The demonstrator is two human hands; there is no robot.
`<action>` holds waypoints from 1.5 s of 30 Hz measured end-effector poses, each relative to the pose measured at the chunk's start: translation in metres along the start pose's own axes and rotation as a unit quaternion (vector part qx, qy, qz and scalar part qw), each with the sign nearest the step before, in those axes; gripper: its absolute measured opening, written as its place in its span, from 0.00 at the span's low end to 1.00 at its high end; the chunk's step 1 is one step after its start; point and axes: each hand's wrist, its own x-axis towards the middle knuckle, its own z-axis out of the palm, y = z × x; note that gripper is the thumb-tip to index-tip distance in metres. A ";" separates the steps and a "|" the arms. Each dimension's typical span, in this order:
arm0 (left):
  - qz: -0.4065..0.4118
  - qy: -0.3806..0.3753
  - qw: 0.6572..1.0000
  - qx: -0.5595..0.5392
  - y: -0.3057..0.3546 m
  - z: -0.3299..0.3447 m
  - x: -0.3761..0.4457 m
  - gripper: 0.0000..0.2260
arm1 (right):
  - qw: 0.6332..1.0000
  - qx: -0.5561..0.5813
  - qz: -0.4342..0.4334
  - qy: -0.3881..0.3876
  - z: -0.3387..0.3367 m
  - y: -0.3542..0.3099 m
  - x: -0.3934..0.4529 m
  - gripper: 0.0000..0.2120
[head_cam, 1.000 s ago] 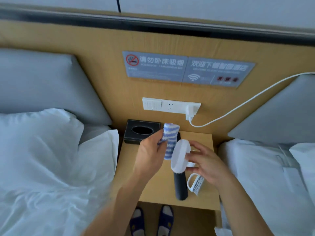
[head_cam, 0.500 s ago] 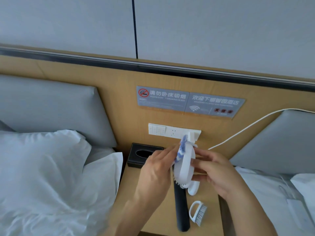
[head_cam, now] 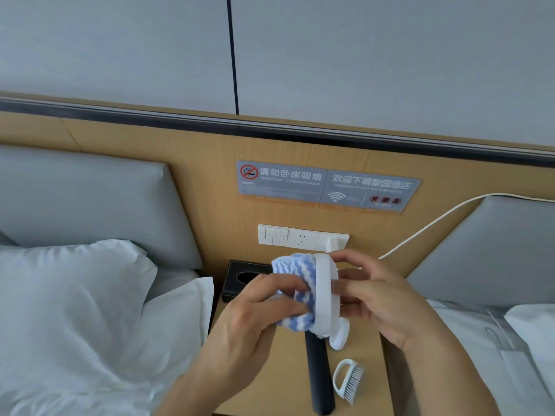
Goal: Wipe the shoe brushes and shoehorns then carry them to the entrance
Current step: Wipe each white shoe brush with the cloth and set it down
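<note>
Fingers [head_cam: 354, 286] of our right hand [head_cam: 381, 298] clamp the white shoe brush [head_cam: 326, 295] upright above the tabletop [head_cam: 288, 373], while our left hand [head_cam: 258, 307] pinches a blue-striped cloth [head_cam: 295, 274] against its flat back. Below lie a black shoehorn [head_cam: 319, 376] and, just beside it, a small white brush [head_cam: 348, 381].

Grey wall panels [head_cam: 360, 55] up top, over a wooden headboard [head_cam: 210, 175] carrying two grey signs [head_cam: 327, 186] and a white switch-and-socket plate [head_cam: 300, 239]. Padded grey panels [head_cam: 90, 199] flank it, white pillow [head_cam: 69, 295] at left, wooden nightstand [head_cam: 285, 370] between the beds.
</note>
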 end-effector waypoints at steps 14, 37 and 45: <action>-0.017 0.040 0.999 0.010 0.000 -0.020 0.012 0.27 | 0.995 0.006 -0.066 -0.075 0.031 -0.011 -0.002 0.23; -0.152 0.133 0.974 -0.105 0.015 -0.013 0.035 0.09 | 0.973 0.168 -0.076 0.141 0.047 -0.025 0.008 0.17; -0.191 0.182 0.961 -0.088 0.010 -0.015 0.039 0.12 | 0.963 0.222 -0.084 0.127 0.058 -0.020 0.001 0.18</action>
